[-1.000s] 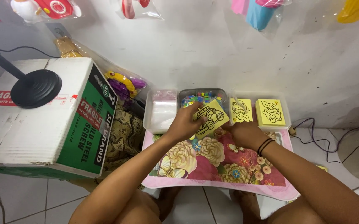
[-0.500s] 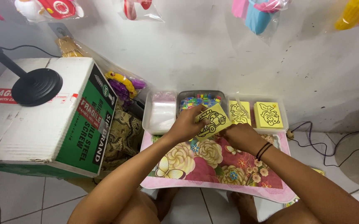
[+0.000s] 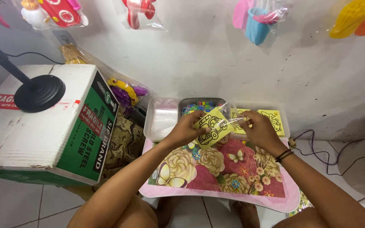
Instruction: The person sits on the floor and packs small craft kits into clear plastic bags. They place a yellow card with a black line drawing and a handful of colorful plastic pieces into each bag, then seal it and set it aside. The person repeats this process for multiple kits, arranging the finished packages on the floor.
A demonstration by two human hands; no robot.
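My left hand (image 3: 185, 129) pinches the left edge of a yellow card (image 3: 210, 126) printed with a black outline of a car, held tilted above the small floral table (image 3: 216, 177). My right hand (image 3: 259, 128), a dark band on its wrist, grips a thin clear plastic sleeve (image 3: 234, 119) at the card's right side. The sleeve partly covers the card. Behind the hands stand three clear trays: one with clear bags (image 3: 162, 118), one with small coloured pieces (image 3: 199, 105), one with more yellow outline cards (image 3: 271, 118).
A large white and green cardboard box (image 3: 43, 126) stands at the left with a black round stand base (image 3: 39, 93) on it. Bagged toys (image 3: 125, 90) lie behind it and others hang on the white wall. Cables (image 3: 317, 143) run over the tiles at the right.
Both hands have lifted the yellow car card slightly and the right hand has pulled the clear sleeve out toward the right. The view has shifted a little.
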